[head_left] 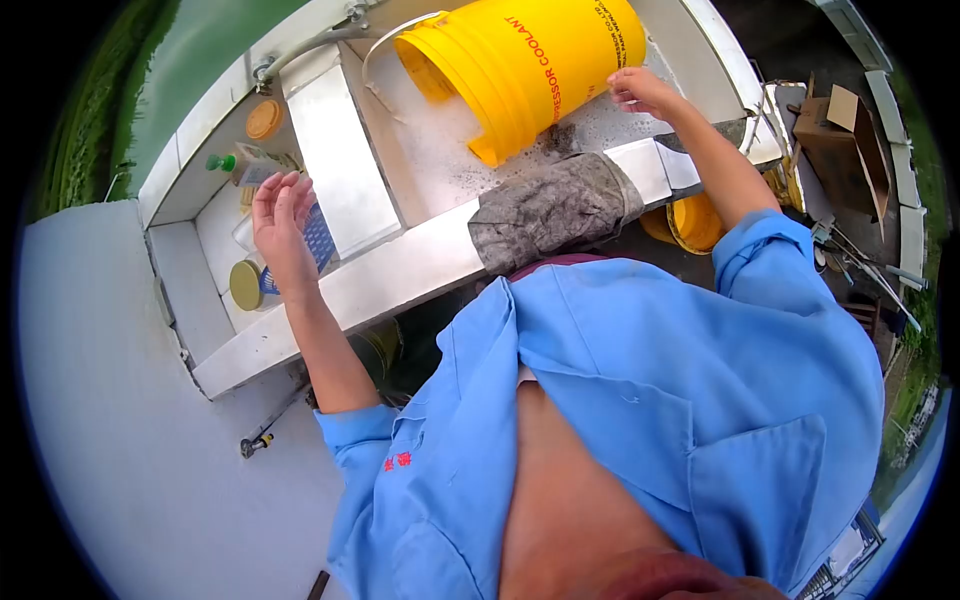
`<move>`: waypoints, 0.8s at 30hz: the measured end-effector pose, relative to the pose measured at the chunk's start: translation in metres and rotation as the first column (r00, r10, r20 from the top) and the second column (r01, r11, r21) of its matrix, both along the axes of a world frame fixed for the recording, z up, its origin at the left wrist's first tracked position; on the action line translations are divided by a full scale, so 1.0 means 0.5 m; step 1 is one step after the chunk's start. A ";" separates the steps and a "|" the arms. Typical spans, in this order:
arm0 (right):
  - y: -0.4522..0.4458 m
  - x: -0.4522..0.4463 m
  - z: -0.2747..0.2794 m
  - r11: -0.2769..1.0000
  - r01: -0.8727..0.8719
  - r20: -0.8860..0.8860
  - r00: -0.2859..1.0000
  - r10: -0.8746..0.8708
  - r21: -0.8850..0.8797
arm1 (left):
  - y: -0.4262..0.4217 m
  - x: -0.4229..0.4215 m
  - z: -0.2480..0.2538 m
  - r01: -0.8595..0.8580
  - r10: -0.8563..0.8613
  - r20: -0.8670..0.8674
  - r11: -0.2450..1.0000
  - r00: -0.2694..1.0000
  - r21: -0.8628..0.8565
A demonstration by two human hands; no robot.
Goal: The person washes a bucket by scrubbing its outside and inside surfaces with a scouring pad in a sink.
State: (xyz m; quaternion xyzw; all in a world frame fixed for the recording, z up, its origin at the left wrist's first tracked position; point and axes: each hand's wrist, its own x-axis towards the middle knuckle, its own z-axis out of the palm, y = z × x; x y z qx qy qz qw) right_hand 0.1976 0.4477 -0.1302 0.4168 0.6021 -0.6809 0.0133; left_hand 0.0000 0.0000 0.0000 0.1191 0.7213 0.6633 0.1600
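Observation:
My left hand (283, 222) is raised over the left compartment of the white sink, its fingers loosely curled with nothing visible in them. Beside it are a green-capped bottle (250, 165) and a blue patterned item (318, 238). A yellow bucket (525, 65) lies on its side in the soapy basin. Close to its printed side, near the base, is my right hand (640, 92), fingers bent and apart; touching cannot be made out. Foamy water (440, 150) fills the basin around the bucket's mouth. A wet grey-brown cloth (550, 210) drapes over the front rim.
An orange lid (264, 120) and a jar with a yellowish lid (246, 285) stand in the left compartment. A metal tap (310, 45) is at the back. On the right are a yellow container (693, 222), a cardboard box (840, 145) and some rods (870, 270).

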 end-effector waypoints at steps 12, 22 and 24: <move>0.226 0.045 -0.154 0.665 -0.725 0.702 0.568 0.430 0.179 | 0.452 0.025 -0.117 0.021 -0.105 0.438 0.981 0.893 0.192; -0.101 -0.073 -0.150 -0.148 -0.790 0.336 0.077 0.939 0.594 | 0.493 0.025 -0.112 -0.162 0.134 0.167 0.973 0.977 0.165; -0.039 -0.058 -0.177 -0.478 -0.698 0.474 -0.222 0.852 0.534 | 0.472 0.031 -0.127 -0.155 0.134 0.148 0.978 0.980 0.141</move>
